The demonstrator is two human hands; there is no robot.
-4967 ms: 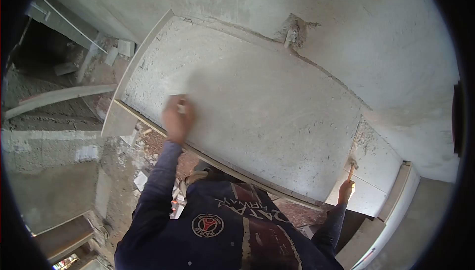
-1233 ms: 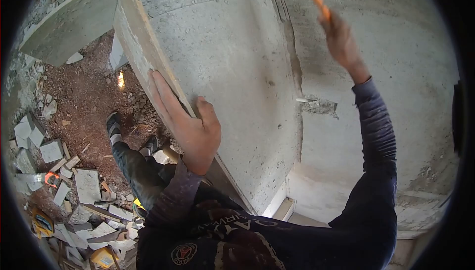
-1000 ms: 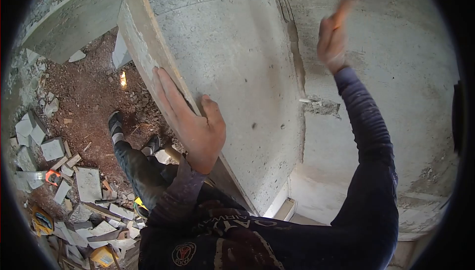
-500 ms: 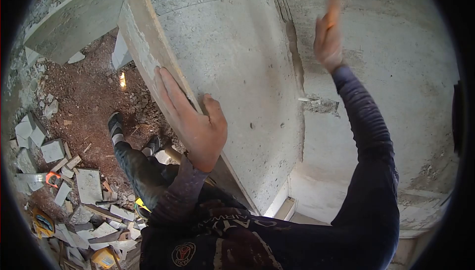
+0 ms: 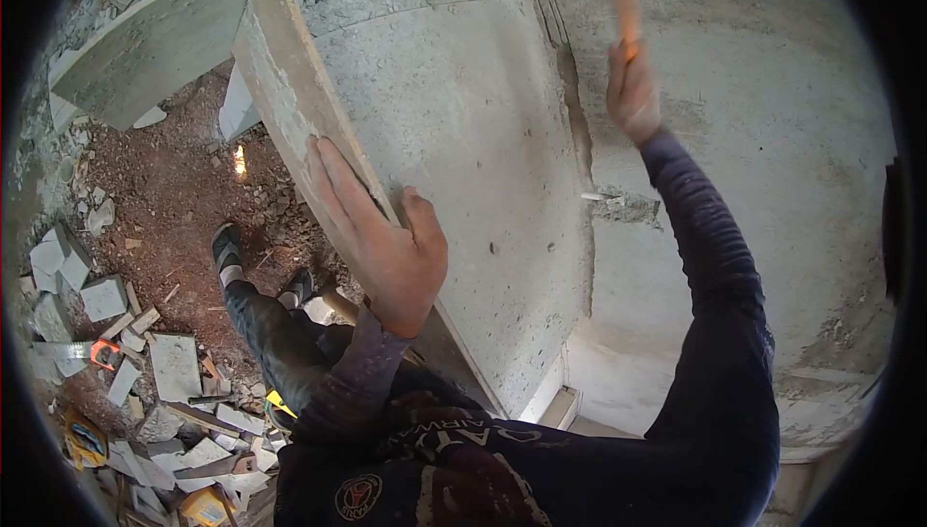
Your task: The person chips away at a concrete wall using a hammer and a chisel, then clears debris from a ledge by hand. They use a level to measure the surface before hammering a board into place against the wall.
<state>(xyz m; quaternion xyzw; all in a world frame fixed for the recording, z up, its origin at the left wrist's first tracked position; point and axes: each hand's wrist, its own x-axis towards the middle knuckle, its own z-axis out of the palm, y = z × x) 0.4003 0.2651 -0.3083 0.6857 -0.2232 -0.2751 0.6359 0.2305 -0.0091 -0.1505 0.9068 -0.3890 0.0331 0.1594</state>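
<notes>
My left hand holds a long, plaster-smeared board near its middle. Its fingers lie stretched along the left face, and the thumb sits on the other side of the edge. The board slants from the top left down toward my body. Raised at the upper right, my right hand is closed around the orange handle of a hammer. The hammer's dark head is blurred at the top edge, well apart from the board.
A pale concrete slab stretches right of the board, beside a wall with a chipped groove. Another board crosses the upper left. Broken blocks, wood scraps, an orange-handled saw and yellow tools litter the reddish ground at left.
My right hand and the hammer have moved slightly left and up. My left hand keeps its place on the board, which has barely shifted.
</notes>
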